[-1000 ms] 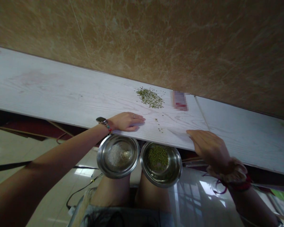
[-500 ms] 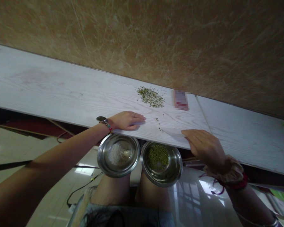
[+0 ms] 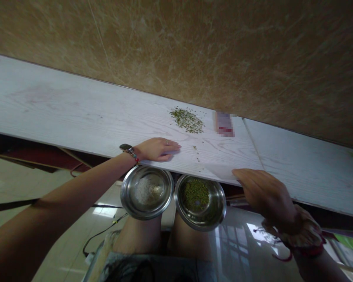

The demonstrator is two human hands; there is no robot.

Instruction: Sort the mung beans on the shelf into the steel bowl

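My left hand (image 3: 160, 149) lies flat on the white wooden counter (image 3: 91, 113), fingers stretched out to the right, holding nothing. My right hand (image 3: 263, 190) is at the counter's front edge, its fingers closed on a pale, see-through flat piece (image 3: 222, 171) that rests low over the surface. A few loose mung beans (image 3: 195, 148) lie between the hands. Farther back is a spread of mung beans (image 3: 186, 120). Below the edge, a steel bowl (image 3: 220, 213) holds more mung beans, and beside it another steel bowl (image 3: 126, 203) holds white grains that look like rice.
Both bowls sit on my thighs, close under the counter's edge. A small blurred packet or card (image 3: 224, 124) lies right of the bean spread. A brown marbled wall (image 3: 176, 51) rises behind the counter. A black cable (image 3: 97, 235) runs along the tiled floor at left.
My right hand has moved right and toward me along the front edge, with the pale flat piece. One or two loose beans now lie nearer the edge. My left hand stays put.
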